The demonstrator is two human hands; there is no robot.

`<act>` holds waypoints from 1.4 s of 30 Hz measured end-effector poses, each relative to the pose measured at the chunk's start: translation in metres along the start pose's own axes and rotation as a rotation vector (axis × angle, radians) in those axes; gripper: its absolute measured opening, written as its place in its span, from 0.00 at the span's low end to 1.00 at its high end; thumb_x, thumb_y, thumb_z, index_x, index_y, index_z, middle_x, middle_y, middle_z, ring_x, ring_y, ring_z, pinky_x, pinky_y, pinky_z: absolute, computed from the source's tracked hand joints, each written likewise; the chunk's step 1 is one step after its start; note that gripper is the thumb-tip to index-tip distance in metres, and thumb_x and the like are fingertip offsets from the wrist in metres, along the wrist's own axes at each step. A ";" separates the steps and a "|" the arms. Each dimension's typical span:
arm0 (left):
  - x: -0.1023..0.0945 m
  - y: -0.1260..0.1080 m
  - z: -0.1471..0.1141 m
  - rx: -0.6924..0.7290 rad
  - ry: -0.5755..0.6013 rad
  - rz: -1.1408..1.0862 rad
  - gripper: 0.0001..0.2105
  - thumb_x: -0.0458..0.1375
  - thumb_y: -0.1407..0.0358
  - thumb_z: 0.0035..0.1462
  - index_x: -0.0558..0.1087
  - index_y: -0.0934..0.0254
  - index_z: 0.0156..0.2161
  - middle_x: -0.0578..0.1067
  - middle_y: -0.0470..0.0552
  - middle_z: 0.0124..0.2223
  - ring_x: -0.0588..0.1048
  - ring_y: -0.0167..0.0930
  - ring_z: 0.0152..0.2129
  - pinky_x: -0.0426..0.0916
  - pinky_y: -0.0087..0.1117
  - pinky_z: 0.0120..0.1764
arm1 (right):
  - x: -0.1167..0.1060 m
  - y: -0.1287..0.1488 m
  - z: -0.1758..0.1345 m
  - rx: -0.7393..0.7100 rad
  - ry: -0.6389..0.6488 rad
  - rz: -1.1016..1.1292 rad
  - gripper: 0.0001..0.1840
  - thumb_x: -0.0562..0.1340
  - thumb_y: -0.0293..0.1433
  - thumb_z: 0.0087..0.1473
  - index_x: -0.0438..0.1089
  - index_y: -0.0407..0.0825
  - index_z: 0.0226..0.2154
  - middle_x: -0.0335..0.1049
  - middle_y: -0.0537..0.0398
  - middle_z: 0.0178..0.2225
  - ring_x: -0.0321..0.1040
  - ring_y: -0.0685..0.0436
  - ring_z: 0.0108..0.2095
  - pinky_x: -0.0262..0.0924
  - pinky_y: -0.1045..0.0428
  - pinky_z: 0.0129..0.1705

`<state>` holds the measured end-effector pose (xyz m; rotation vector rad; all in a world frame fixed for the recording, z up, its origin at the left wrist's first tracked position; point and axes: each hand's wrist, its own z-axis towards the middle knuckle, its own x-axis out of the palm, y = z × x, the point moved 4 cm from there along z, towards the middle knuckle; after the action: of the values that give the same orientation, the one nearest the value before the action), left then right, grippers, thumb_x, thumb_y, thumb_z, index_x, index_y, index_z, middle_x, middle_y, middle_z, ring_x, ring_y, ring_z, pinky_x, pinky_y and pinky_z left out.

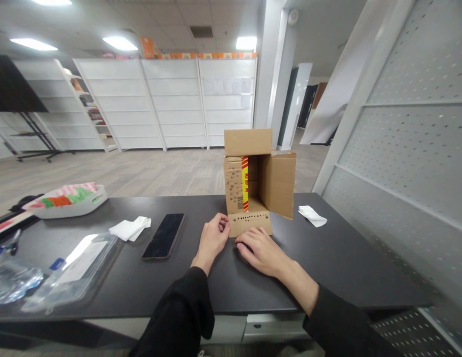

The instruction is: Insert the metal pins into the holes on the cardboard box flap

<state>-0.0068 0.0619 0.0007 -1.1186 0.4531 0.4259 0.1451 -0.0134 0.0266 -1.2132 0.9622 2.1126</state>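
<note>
A cardboard box (233, 186) lies on its side on the dark table, its opening toward me. Its top flap stands up, the right flap (282, 186) swings outward, and the left flap has small dark marks and a yellow-red tape strip (245, 184). The lower flap (249, 219), dotted with a row of dark holes or marks, reaches toward me. My left hand (214, 235) is closed, fingertips pinched beside that flap's left edge; what they hold, if anything, is hidden. My right hand (261, 250) lies palm down with fingers extended, its fingertips at the flap's front edge.
A black phone (164, 236) and a crumpled white tissue (131, 228) lie left of my hands. Farther left are a clear plastic case (80, 267), a water bottle (13, 277) and a white basket (70, 207). Another tissue (311, 216) lies right; a perforated panel (405, 163) borders that side.
</note>
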 end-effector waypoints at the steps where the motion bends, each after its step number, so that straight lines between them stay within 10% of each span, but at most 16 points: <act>1: 0.000 0.001 0.000 -0.001 -0.002 0.001 0.05 0.54 0.67 0.55 0.70 0.61 0.37 0.77 0.45 0.31 0.72 0.25 0.24 0.66 0.26 0.32 | 0.000 -0.001 0.001 -0.008 -0.004 -0.003 0.10 0.54 0.31 0.67 0.70 0.48 0.42 0.75 0.49 0.40 0.67 0.42 0.44 0.54 0.45 0.48; 23: 0.000 0.000 0.000 0.019 0.006 0.009 0.05 0.54 0.66 0.56 0.70 0.61 0.37 0.77 0.46 0.32 0.72 0.24 0.23 0.65 0.25 0.31 | -0.013 -0.043 0.036 0.148 -0.405 0.279 0.14 0.50 0.35 0.67 0.69 0.50 0.41 0.75 0.50 0.39 0.73 0.43 0.40 0.63 0.50 0.42; 42: 0.001 0.002 0.000 0.022 -0.003 0.021 0.05 0.55 0.66 0.56 0.71 0.61 0.38 0.77 0.47 0.32 0.72 0.24 0.24 0.65 0.24 0.31 | 0.002 -0.047 0.037 0.120 -0.409 0.230 0.13 0.49 0.34 0.68 0.68 0.49 0.43 0.75 0.49 0.40 0.71 0.42 0.42 0.63 0.48 0.46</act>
<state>-0.0071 0.0629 -0.0016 -1.0921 0.4663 0.4404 0.1587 0.0445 0.0229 -0.5982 1.0544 2.3164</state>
